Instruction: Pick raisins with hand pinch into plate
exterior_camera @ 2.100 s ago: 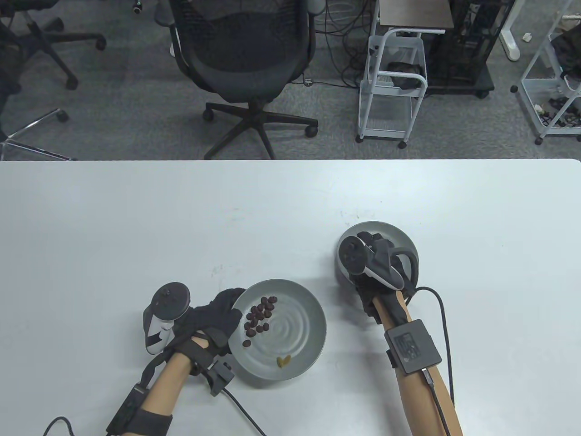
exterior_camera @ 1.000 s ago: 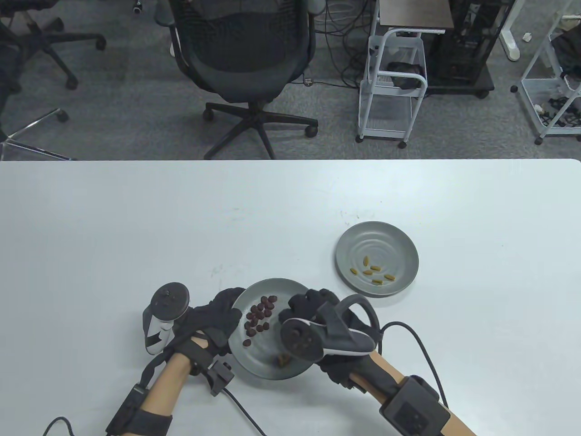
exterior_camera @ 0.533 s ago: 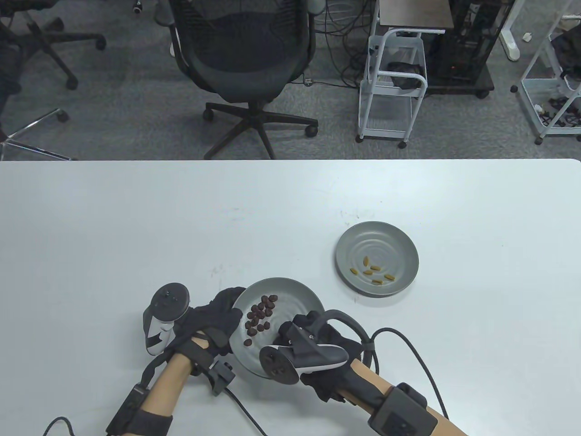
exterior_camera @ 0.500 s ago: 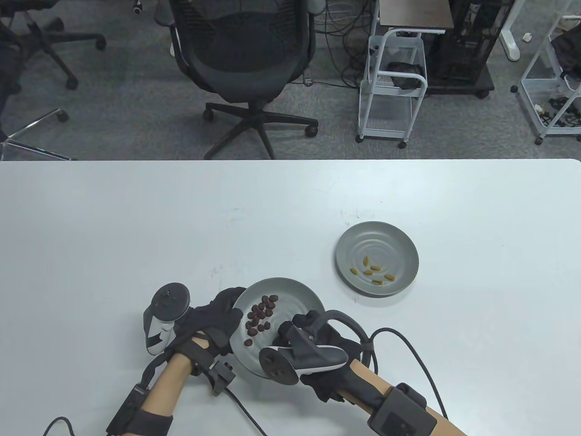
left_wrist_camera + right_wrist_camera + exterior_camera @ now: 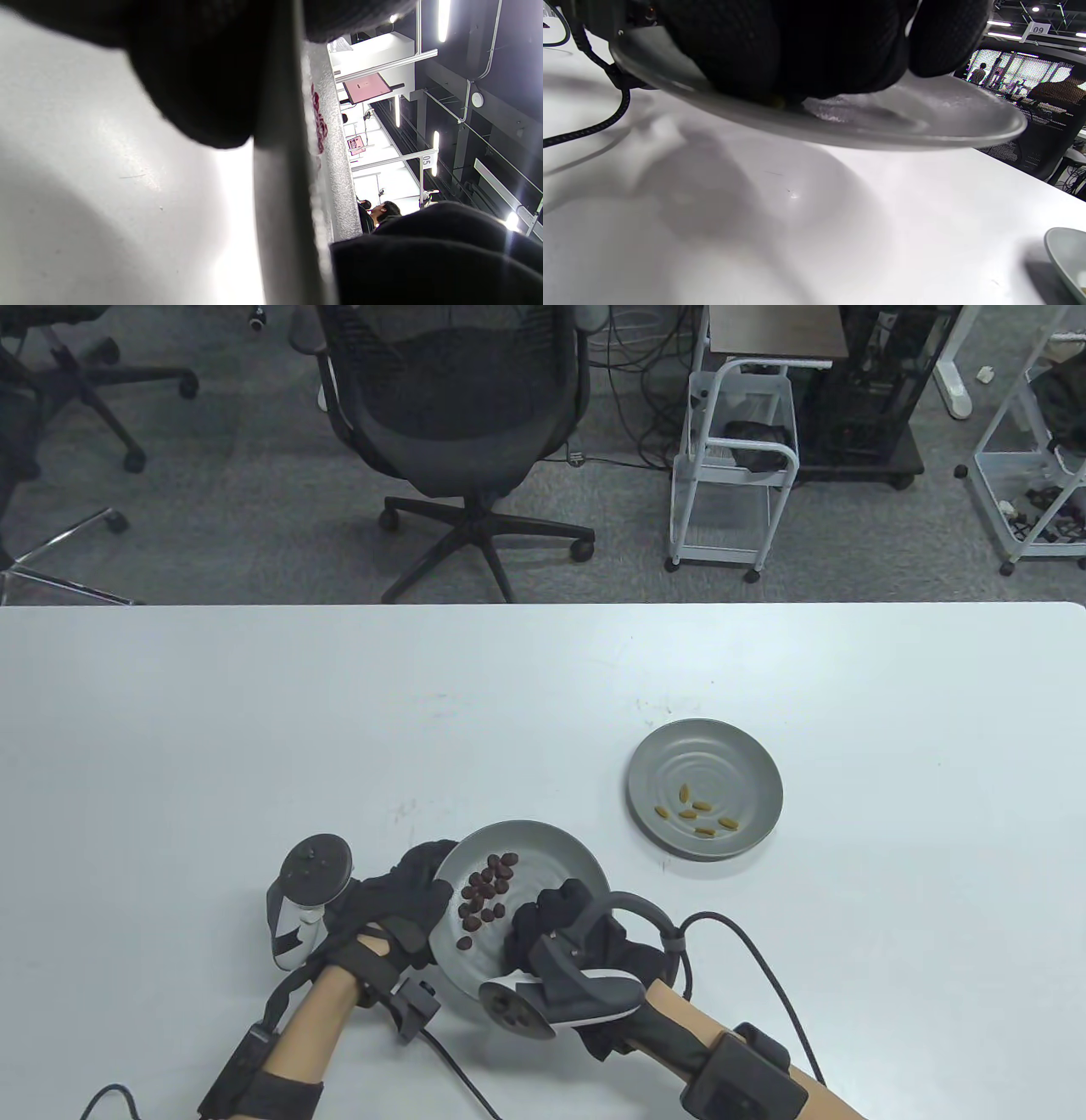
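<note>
Left hand (image 5: 399,903), in a black knit glove with a white-and-black tracker (image 5: 301,899) strapped to its back, grips the left rim of the near plate (image 5: 551,857); the fingers wrap the edge, thumb side on the inner wall. The left wrist view confirms the grip: dark fabric lies against a thin grey rim (image 5: 288,169) with a speckled matte face.

The near plate is round, shallow, grey and matte, with concentric ripples in its well. The right wrist view shows its near edge (image 5: 882,140) lifted off the white, smooth surface (image 5: 254,712), with a shadow beneath. A cluster of dark brown, wrinkled raisins (image 5: 485,891) sits in the left half of the well, just beside the left hand's fingers.

Right hand (image 5: 560,929), likewise gloved and carrying a tracker, reaches into the lower right part of the same plate, fingers bunched downward onto the well. In the right wrist view a small yellowish piece (image 5: 776,101) shows under the fingers (image 5: 734,51); whether the grip pinches it I cannot tell. The dark cluster lies just to the left of this grip, apart from it.

Well to the right stands a second grey plate (image 5: 747,763) of the same make, flat on the surface, holding six small golden raisins (image 5: 697,811), oval and smooth-looking.
</note>
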`<move>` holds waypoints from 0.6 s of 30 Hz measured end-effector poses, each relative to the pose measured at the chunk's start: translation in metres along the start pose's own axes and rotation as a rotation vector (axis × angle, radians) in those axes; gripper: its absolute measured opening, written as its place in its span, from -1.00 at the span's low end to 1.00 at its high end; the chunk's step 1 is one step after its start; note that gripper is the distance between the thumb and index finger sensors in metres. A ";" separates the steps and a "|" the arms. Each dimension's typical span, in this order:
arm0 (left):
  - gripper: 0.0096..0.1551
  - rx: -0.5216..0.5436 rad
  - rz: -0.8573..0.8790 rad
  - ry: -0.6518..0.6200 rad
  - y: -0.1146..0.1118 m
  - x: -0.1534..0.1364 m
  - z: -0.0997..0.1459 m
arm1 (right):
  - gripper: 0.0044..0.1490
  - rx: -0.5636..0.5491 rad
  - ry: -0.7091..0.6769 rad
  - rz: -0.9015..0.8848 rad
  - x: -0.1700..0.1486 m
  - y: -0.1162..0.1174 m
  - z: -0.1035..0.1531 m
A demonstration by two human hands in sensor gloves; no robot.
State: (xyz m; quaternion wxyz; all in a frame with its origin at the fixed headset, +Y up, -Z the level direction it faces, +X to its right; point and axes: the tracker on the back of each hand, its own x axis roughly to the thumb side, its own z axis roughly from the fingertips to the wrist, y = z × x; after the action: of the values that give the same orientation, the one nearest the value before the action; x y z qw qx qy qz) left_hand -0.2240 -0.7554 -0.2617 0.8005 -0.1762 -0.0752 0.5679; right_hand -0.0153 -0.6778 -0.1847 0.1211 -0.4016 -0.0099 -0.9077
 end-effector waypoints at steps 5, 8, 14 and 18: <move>-0.33 -0.006 0.006 0.007 0.000 0.000 0.000 | -0.47 -0.012 -0.014 -0.049 -0.007 -0.001 0.000; -0.33 -0.001 0.014 0.005 0.001 0.000 0.001 | -0.47 -0.057 -0.011 -0.111 -0.015 -0.008 0.003; -0.33 0.010 0.024 0.006 0.002 0.001 0.001 | -0.47 -0.205 0.116 -0.216 -0.063 -0.032 0.010; -0.33 0.017 0.027 0.007 0.002 0.001 0.001 | -0.48 -0.308 0.274 -0.332 -0.114 -0.036 0.012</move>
State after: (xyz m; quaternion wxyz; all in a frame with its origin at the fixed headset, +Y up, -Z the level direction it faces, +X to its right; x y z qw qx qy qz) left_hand -0.2262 -0.7537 -0.2615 0.7944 -0.1726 -0.0651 0.5788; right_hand 0.0592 -0.6178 -0.2576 -0.0920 -0.2817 0.0790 -0.9518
